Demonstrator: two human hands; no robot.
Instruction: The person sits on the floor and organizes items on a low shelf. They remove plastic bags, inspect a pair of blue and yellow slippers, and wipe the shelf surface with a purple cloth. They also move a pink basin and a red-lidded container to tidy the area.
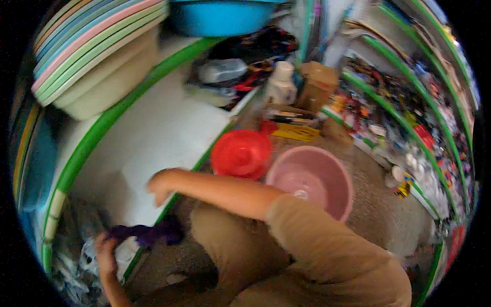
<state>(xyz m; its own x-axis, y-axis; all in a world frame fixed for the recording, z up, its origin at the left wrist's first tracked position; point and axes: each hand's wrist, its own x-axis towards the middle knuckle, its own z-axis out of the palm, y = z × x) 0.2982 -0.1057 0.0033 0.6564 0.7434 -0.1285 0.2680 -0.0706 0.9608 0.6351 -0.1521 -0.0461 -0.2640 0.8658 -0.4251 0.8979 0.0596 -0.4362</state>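
Note:
At the lower left, my left hand [106, 256] is closed on one end of a bunched dark purple cloth [146, 234]. The rest of the cloth stretches to the right across the shelf's front edge. My right arm reaches left across my body, and my right hand [162, 185] is over the white shelf board [158, 120]. Its fingers hang bent downward, a little apart and blurred, with nothing seen in them. Whether they touch the board I cannot tell. Clear plastic-looking items [76, 271] lie beside my left hand.
Stacked coloured basins [97, 66] and a blue basin [220, 18] stand on the green-edged shelf above. A red basin [240, 153] and a pink basin [317, 179] are on the floor. A cardboard box [317, 84] and a pale bottle [281, 84] stand behind. Packed shelves [399, 97] line the right.

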